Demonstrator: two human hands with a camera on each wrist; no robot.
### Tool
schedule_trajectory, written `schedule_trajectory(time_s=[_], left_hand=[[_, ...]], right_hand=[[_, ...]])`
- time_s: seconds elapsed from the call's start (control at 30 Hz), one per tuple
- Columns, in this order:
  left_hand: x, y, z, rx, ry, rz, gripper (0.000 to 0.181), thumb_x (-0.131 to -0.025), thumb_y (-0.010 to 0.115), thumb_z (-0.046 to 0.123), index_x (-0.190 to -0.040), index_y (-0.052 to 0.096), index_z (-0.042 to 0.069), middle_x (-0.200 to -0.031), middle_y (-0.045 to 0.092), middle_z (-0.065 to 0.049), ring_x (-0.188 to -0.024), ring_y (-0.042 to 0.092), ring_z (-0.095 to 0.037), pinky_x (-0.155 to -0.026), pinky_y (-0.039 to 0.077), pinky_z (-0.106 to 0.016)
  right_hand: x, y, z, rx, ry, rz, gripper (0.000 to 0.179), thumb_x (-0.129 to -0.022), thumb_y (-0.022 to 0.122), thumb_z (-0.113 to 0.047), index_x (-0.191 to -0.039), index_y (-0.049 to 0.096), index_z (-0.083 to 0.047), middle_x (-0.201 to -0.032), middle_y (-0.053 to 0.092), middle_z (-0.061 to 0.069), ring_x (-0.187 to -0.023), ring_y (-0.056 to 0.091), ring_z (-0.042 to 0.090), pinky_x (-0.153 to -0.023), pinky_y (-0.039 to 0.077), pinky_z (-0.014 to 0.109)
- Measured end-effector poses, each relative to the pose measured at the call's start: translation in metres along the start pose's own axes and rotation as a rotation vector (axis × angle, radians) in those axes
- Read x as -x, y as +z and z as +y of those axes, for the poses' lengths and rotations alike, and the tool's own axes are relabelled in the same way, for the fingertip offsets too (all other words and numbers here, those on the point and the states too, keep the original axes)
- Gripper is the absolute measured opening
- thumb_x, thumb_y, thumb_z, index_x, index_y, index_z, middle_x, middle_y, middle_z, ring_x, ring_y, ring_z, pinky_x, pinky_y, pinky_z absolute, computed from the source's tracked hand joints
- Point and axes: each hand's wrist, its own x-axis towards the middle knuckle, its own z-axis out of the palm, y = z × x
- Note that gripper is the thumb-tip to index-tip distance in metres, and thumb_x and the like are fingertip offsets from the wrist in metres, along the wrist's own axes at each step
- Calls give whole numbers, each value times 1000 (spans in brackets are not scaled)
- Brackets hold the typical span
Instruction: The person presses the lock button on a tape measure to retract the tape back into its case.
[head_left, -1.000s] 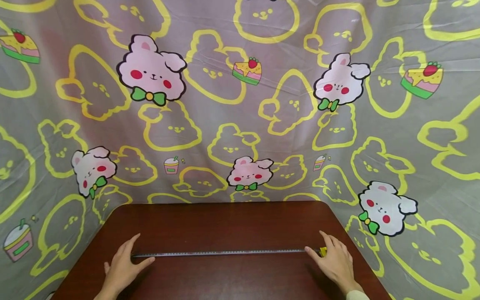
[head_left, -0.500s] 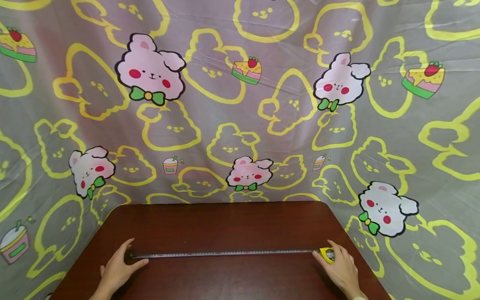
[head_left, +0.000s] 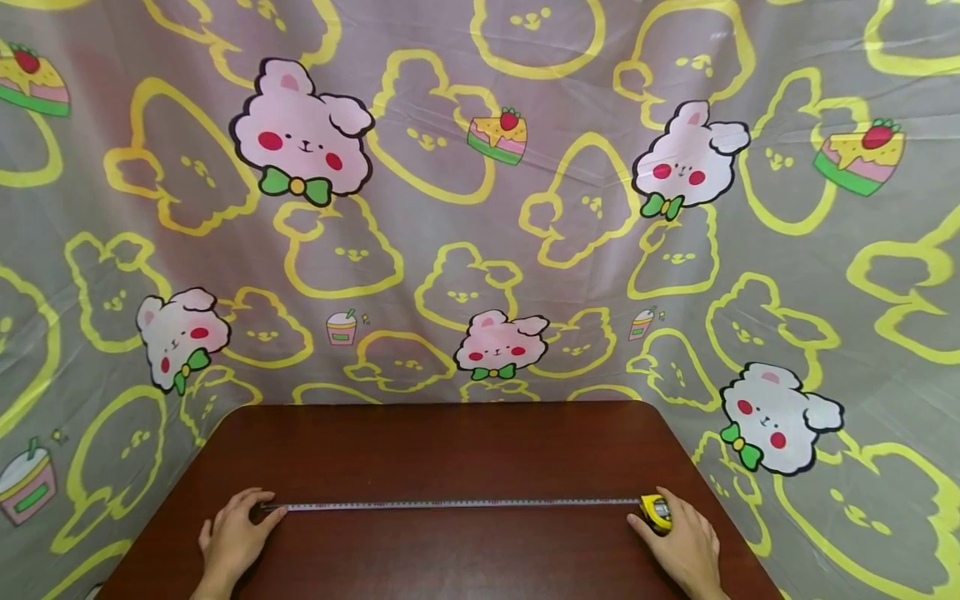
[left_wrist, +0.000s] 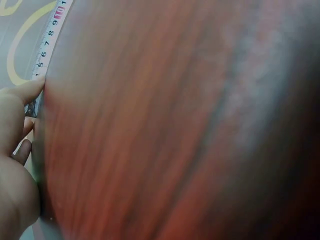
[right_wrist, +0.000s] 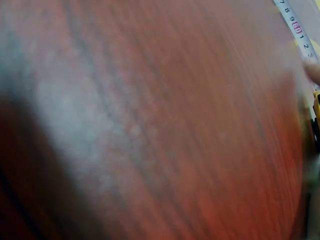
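Observation:
A tape measure with a yellow-and-black case point(head_left: 657, 513) lies towards the right of the table. Its pale blade point(head_left: 450, 503) runs nearly straight across to the left, marked with numbers. At the blade's left end my left hand point(head_left: 234, 533) pinches it between thumb and fingers; in the left wrist view the thumb point(left_wrist: 31, 91) overlaps the blade point(left_wrist: 50, 42) near the low numbers. My right hand point(head_left: 686, 546) grips the case, thumb on the near side and fingers behind. The right wrist view catches only a fingertip point(right_wrist: 312, 71) beside the blade point(right_wrist: 296, 26), just past the 60 mark.
The dark red-brown wooden table point(head_left: 450, 450) has rounded far corners. A grey curtain point(head_left: 450, 208) printed with yellow outlines and white rabbits hangs close behind it and along both sides.
My left hand's thumb and fingers have drawn in round the blade's end. My right hand has moved slightly right with the case, which now shows more fully.

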Motion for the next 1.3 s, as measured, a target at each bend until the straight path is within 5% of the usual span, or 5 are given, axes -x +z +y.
schedule_trajectory(time_s=[0.2,0.43,0.73,1.07,1.3], left_hand=[[0,1,0,19,35,69,45,-96,74,36,-126,66,3,-147,47,-27,-132,38,-54,-105,1,-80],[0,-1,-4,93,44,75,46,-99,72,34,-129,63,1,-144,51,-31,-130,44,-55,-107,5,-77],[7,-2,-6,210,33,179,36,-99,74,27,-123,67,1,-116,69,-22,-107,61,-30,-93,40,-47],[10,-3,-7,234,46,207,35,-99,73,23,-127,66,3,-110,68,-16,-91,53,0,-80,39,-26],[12,-2,-3,264,13,218,37,-98,75,27,-125,66,3,-104,69,-10,-88,53,0,-78,38,-26]], right_hand=[[-2,1,3,3,-18,24,88,-87,70,-70,-148,49,-11,-143,51,27,-127,41,56,-100,24,72],[-2,2,4,-8,-15,38,80,-90,71,-65,-146,51,-12,-142,52,26,-126,42,55,-98,26,71],[-3,5,2,-35,3,47,86,-88,71,-66,-149,48,-10,-143,51,30,-126,42,56,-99,25,70],[-2,5,2,-95,15,133,85,-84,78,-63,-144,52,-9,-135,57,32,-116,52,53,-91,33,68],[0,-2,5,-151,22,142,83,-83,80,-63,-142,54,-10,-131,60,28,-113,54,50,-86,38,65]])
